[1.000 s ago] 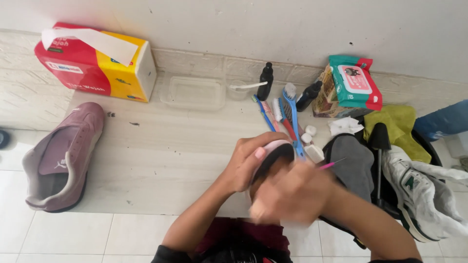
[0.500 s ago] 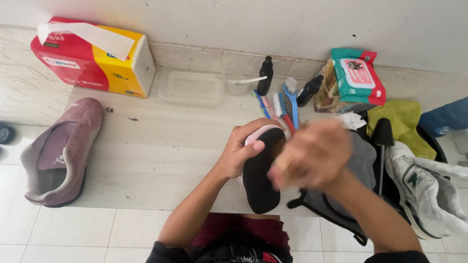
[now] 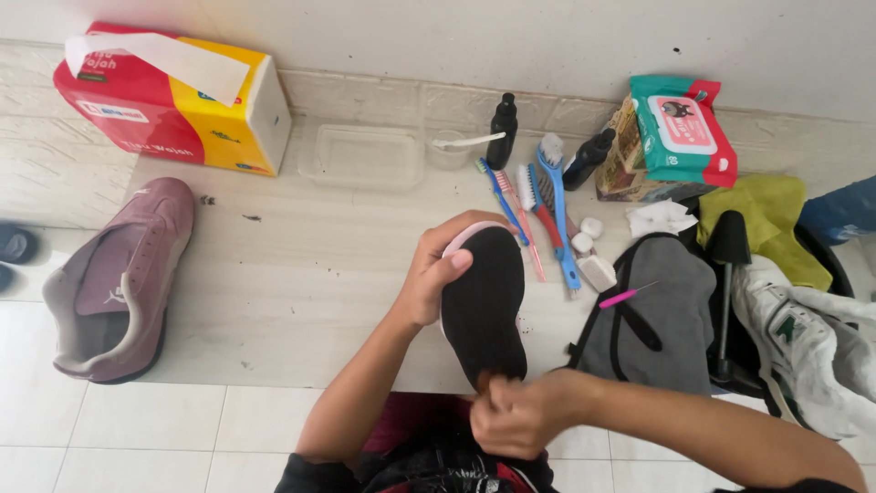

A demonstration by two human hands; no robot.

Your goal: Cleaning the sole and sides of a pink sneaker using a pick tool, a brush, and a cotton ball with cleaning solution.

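We hold a black insole (image 3: 482, 306) with a pink edge over the counter (image 3: 301, 274); our left hand (image 3: 433, 278) has its grip wrapped around the insole's top end, thumb on the dark face, while our right hand (image 3: 516, 415) pinches the lower, narrow end between closed fingers. As far as we can judge, the work on the shoe is in its early to middle part: the insole is out of the shoe and in our hands, and the mauve shoe (image 3: 114, 278) lies on its own at the left edge, well apart; whether the insole is already clean we cannot tell. Counting what lies near: one tissue box (image 3: 173, 100); one clear tray (image 3: 365, 157); two dark bottles (image 3: 502, 128); about four brushes (image 3: 547, 205) side by side; one pack of wipes (image 3: 680, 128); one grey bag (image 3: 662, 306); one white sneaker (image 3: 803, 351); one yellow cloth (image 3: 776, 215).
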